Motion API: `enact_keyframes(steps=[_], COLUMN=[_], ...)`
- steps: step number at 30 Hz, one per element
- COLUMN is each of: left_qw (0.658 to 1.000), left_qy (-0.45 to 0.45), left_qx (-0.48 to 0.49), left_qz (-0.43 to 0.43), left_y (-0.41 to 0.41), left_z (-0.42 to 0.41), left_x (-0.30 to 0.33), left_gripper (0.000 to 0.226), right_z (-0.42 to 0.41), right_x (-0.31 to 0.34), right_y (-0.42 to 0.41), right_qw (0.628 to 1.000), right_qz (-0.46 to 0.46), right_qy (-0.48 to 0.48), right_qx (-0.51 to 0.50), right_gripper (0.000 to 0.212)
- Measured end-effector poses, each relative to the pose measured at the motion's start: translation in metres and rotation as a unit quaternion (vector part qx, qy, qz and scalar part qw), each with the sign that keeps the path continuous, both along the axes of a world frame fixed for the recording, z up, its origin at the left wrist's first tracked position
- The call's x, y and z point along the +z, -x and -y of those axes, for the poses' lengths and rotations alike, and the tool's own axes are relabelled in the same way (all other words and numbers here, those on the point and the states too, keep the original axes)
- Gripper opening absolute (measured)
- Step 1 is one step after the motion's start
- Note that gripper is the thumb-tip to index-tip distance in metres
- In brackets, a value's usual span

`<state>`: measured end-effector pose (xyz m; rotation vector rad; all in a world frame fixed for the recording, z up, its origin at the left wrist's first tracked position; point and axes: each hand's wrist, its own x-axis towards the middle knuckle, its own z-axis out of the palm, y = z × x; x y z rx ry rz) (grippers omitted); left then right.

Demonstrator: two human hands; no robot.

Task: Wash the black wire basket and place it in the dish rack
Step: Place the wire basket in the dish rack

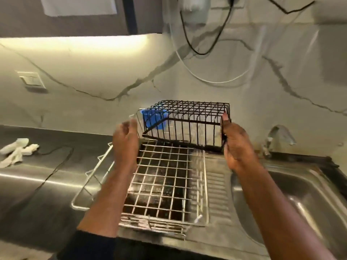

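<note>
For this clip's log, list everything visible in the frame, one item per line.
black wire basket: one, black, upside down at the far end of the dish rack
dish rack: one, silver wire, on the counter left of the sink
blue holder: one, blue, behind the basket
sink: one, steel, at right
tap: one, metal, behind the sink
white cloth: one, crumpled, far left on the counter
cables: black and white, on the wall
left hand: open, beside the basket
right hand: grip on the basket's right edge

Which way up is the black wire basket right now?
Upside down: the black wire basket shows its grid base on top and open rim facing the dish rack.
</note>
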<state>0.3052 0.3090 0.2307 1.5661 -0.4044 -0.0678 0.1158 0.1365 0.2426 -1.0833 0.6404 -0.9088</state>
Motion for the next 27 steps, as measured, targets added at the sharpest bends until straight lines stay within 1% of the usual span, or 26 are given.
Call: enact_keyframes(steps=[1, 2, 3, 4, 6, 8, 9, 11, 13, 15, 16, 17, 18, 19, 21, 22, 23, 24, 27], left_qw=[0.995, 0.984, 0.972, 0.965, 0.957, 0.953, 0.952, 0.945, 0.937, 0.926, 0.921, 0.919, 0.916, 0.911, 0.903, 0.899, 0.897, 0.895, 0.893], left_qy=[-0.031, -0.048, -0.055, -0.057, -0.07, -0.104, -0.123, -0.142, -0.14, -0.152, -0.162, -0.173, -0.182, -0.193, -0.221, -0.235, -0.248, -0.263, -0.304], left_qx=[-0.061, -0.12, -0.167, -0.193, -0.212, -0.218, -0.216, -0.219, -0.233, -0.248, -0.251, -0.245, -0.239, -0.24, -0.245, -0.248, -0.248, -0.246, -0.235], left_qz=[-0.073, -0.124, -0.154, -0.168, -0.183, -0.181, -0.18, -0.197, -0.219, -0.242, -0.25, -0.256, -0.267, -0.276, -0.275, -0.274, -0.269, -0.263, -0.234], left_y=[-0.022, -0.045, -0.062, -0.077, -0.11, -0.135, -0.146, -0.166, -0.175, -0.183, -0.185, -0.187, -0.19, -0.192, -0.195, -0.196, -0.198, -0.2, -0.204], left_z=[-0.002, -0.003, -0.003, -0.002, 0.002, 0.005, 0.005, 0.008, 0.013, 0.025, 0.032, 0.038, 0.045, 0.053, 0.068, 0.074, 0.082, 0.087, 0.097], left_x=[-0.001, -0.002, -0.002, -0.002, -0.002, -0.008, -0.013, -0.027, -0.037, -0.047, -0.054, -0.06, -0.066, -0.071, -0.082, -0.087, -0.095, -0.102, -0.115], left_gripper=[0.054, 0.06, 0.063, 0.066, 0.07, 0.057, 0.051, 0.037, 0.023, 0.017, 0.02, 0.029, 0.039, 0.043, 0.042, 0.042, 0.044, 0.047, 0.057], right_z=[-0.005, -0.01, -0.014, -0.015, -0.016, -0.015, -0.013, -0.005, 0.007, 0.019, 0.024, 0.029, 0.033, 0.036, 0.04, 0.042, 0.044, 0.045, 0.054], right_x=[-0.001, -0.003, -0.004, -0.007, -0.017, -0.026, -0.03, -0.042, -0.051, -0.061, -0.065, -0.069, -0.072, -0.074, -0.077, -0.08, -0.085, -0.091, -0.108], right_y=[-0.013, -0.029, -0.039, -0.046, -0.067, -0.082, -0.09, -0.104, -0.116, -0.128, -0.132, -0.135, -0.139, -0.144, -0.155, -0.162, -0.168, -0.173, -0.186], right_qw=[1.0, 1.0, 1.0, 0.999, 0.997, 0.994, 0.992, 0.983, 0.966, 0.948, 0.939, 0.928, 0.915, 0.9, 0.867, 0.849, 0.833, 0.826, 0.825], right_qz=[0.0, -0.007, -0.018, -0.031, -0.045, -0.072, -0.097, -0.156, -0.234, -0.3, -0.33, -0.359, -0.389, -0.42, -0.482, -0.513, -0.538, -0.55, -0.556], right_qy=[0.003, 0.008, 0.014, 0.025, 0.046, 0.054, 0.054, 0.063, 0.085, 0.095, 0.096, 0.099, 0.104, 0.111, 0.117, 0.117, 0.115, 0.113, 0.094], right_qx=[0.009, 0.015, 0.021, 0.028, 0.042, 0.059, 0.064, 0.075, 0.066, 0.035, 0.025, 0.023, 0.028, 0.036, 0.048, 0.055, 0.057, 0.054, 0.036], right_gripper=[0.072, 0.061, 0.053, 0.051, 0.053, 0.054, 0.05, 0.035, 0.023, 0.016, 0.015, 0.017, 0.023, 0.033, 0.051, 0.054, 0.053, 0.049, 0.035])
